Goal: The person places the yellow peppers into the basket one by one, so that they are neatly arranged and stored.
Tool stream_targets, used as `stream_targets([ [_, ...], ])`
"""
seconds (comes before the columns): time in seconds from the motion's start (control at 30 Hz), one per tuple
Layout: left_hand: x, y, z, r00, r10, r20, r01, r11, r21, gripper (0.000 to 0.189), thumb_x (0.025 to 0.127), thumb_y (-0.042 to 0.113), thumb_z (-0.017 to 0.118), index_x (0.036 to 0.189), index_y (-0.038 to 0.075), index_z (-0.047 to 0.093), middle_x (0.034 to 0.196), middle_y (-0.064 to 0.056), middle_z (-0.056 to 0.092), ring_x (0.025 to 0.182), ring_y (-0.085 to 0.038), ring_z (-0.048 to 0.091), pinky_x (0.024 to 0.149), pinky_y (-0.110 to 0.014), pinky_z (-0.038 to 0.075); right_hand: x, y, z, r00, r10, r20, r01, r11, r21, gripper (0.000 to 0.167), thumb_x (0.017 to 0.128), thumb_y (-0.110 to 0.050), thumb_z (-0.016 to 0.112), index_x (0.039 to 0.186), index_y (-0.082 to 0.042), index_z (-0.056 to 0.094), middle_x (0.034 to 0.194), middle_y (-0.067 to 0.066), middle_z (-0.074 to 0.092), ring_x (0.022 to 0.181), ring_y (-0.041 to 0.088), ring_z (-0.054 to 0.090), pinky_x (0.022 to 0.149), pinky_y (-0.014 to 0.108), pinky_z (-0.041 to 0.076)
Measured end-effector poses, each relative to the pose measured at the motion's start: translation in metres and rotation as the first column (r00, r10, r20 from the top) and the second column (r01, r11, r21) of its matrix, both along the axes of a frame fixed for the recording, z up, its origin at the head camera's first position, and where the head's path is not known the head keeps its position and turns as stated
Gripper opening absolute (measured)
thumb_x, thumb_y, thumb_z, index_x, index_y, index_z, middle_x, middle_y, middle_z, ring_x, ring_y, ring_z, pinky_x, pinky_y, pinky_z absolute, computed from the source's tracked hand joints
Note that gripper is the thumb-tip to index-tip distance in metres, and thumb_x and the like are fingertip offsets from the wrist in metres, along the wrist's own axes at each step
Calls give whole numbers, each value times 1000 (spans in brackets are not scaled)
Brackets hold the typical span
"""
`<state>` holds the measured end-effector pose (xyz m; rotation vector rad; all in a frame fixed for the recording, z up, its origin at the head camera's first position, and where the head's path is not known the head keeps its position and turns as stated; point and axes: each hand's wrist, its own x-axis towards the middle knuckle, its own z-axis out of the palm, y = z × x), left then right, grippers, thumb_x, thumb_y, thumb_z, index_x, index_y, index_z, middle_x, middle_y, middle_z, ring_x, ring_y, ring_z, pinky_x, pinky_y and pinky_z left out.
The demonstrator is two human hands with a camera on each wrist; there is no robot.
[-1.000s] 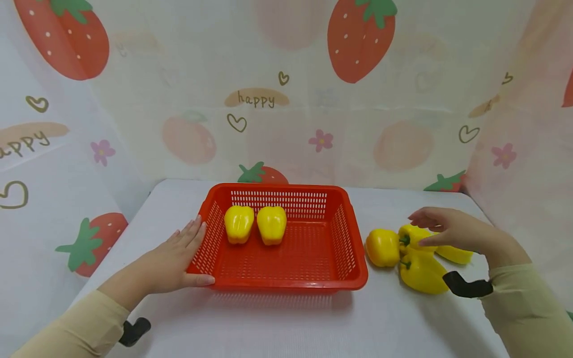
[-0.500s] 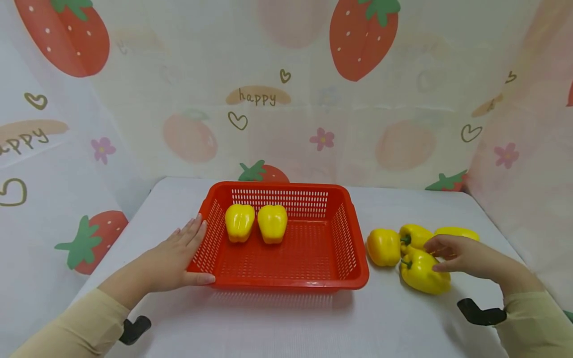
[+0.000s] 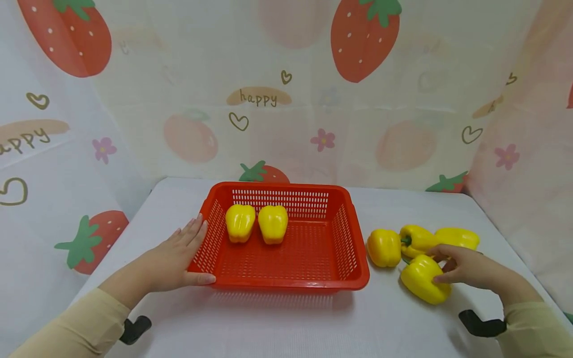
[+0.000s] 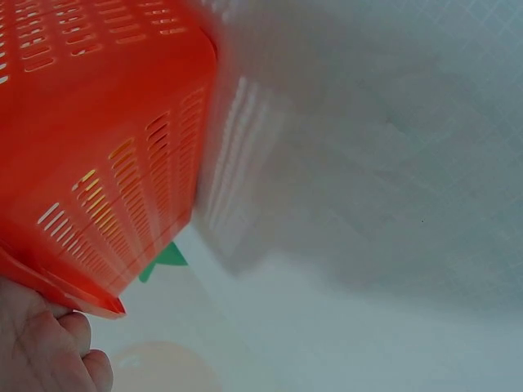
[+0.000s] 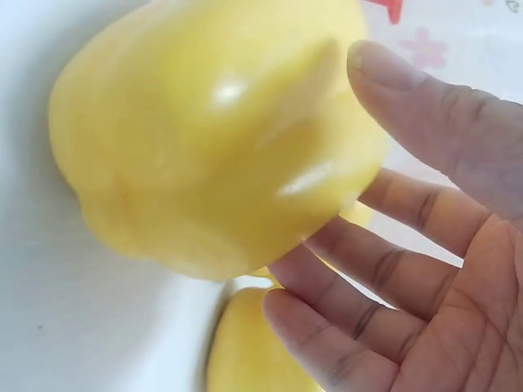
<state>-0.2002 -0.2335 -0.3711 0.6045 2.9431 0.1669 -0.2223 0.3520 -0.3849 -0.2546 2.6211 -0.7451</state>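
Note:
My left hand [image 3: 176,256] rests against the left side of a red plastic basket [image 3: 286,285], fingers straight along its rim and thumb at the near corner. The slotted basket wall [image 4: 106,155] fills much of the left wrist view. Two yellow bell peppers [image 3: 240,223] stand side by side in the basket's back left part. On the table to the right, my right hand [image 3: 470,268] holds another yellow bell pepper [image 3: 423,279] between thumb and fingers. In the right wrist view this pepper [image 5: 212,139] lies between the thumb and the bent fingers; some contact is hidden.
Behind the held pepper are three more yellow peppers: one beside the basket [image 3: 384,247], one in the middle [image 3: 416,237] and one farther right [image 3: 457,237]. A white table [image 3: 286,328] bears everything. Strawberry-print cloth [image 3: 286,139] hangs at the back and sides.
My right hand has come down and right from above the peppers, and now takes hold of the nearest one. That pepper has turned and shifted slightly towards me. The left hand has stayed put.

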Motion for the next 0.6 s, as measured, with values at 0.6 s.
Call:
stream_targets([
  [0.6, -1, 0, -2, 1000, 20, 19, -20, 1000, -1, 119, 65, 79, 51, 146, 2, 9, 152, -17, 3, 139, -35, 5, 108, -54, 16, 14, 13, -29, 977, 154, -145, -177, 971, -161, 91, 71, -27, 78, 142, -5, 26, 139, 24, 25, 109, 31, 48, 88, 53, 44],
])
